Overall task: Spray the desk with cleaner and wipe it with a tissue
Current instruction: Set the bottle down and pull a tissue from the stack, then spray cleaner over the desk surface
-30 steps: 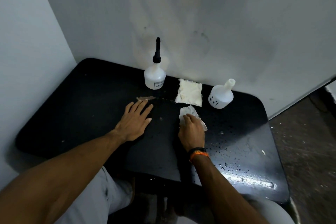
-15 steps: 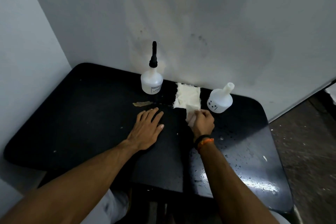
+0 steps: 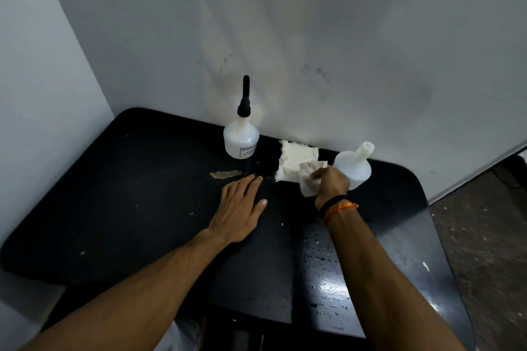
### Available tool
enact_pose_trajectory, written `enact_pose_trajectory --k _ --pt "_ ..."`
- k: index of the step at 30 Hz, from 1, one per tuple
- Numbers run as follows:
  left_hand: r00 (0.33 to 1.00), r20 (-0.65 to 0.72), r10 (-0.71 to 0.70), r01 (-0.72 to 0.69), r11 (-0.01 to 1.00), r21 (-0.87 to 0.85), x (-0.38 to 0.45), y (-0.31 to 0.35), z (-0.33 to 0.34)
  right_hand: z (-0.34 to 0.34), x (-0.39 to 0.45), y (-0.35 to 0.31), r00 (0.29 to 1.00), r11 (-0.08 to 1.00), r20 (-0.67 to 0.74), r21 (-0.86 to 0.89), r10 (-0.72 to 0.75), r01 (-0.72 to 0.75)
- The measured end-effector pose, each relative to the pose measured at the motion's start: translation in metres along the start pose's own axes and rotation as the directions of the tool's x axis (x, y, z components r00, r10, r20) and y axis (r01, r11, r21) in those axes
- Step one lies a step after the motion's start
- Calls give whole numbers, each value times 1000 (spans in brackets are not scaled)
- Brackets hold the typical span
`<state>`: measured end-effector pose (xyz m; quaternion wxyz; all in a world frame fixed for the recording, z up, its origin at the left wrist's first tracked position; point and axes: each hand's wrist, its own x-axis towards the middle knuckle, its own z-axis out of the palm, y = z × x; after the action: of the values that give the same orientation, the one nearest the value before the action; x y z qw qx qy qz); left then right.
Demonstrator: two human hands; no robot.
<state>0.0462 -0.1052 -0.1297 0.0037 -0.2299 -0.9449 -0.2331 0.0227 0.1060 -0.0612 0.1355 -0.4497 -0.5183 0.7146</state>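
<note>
From the head camera, droplets glisten on the near right part of the black, round-cornered surface [image 3: 159,208], so spraying looks done and wiping is under way; that wet patch seemingly remains to be wiped. The right hand [image 3: 330,182] grips a crumpled white tissue [image 3: 306,184] near the far edge, beside a folded white cloth pad [image 3: 296,161]. The left hand [image 3: 242,211] lies flat, fingers straight, just left of the tissue.

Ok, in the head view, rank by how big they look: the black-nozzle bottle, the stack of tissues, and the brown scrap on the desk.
1. Black-nozzle bottle
2. Stack of tissues, though partly hidden by the held tissue
3. Brown scrap, clearly smallest
</note>
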Motion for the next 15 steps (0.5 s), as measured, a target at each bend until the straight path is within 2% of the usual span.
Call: enact_pose_trajectory --k 2,4,6,7,9,11,13,15 --pt "1000 2 -12 12 1000 -23 2 1 0 8 7 -7 991 982 10 -135 -132 133" --pt "1000 -6 -17 17 999 -30 3 1 0 18 6 -14 943 891 5 -324 -333 316" --pt "1000 -8 -23 22 999 -26 4 0 0 27 9 -15 840 676 68 -560 -539 479" --pt "1000 -9 -25 25 999 -24 4 0 0 32 11 -13 802 553 162 -646 -574 526" --pt "999 -5 -37 37 999 -27 5 -2 0 42 15 -7 791 337 392 -748 -470 571" --pt "998 5 -55 55 997 -47 6 -4 -1 50 17 2 799 187 521 -789 -301 585" --pt "997 9 -71 71 996 -63 8 -3 -2 51 15 10 794 126 545 -798 -267 590" --pt "997 7 -83 83 994 -70 9 -4 -3 52 6 14 762 119 537 -784 -361 609"
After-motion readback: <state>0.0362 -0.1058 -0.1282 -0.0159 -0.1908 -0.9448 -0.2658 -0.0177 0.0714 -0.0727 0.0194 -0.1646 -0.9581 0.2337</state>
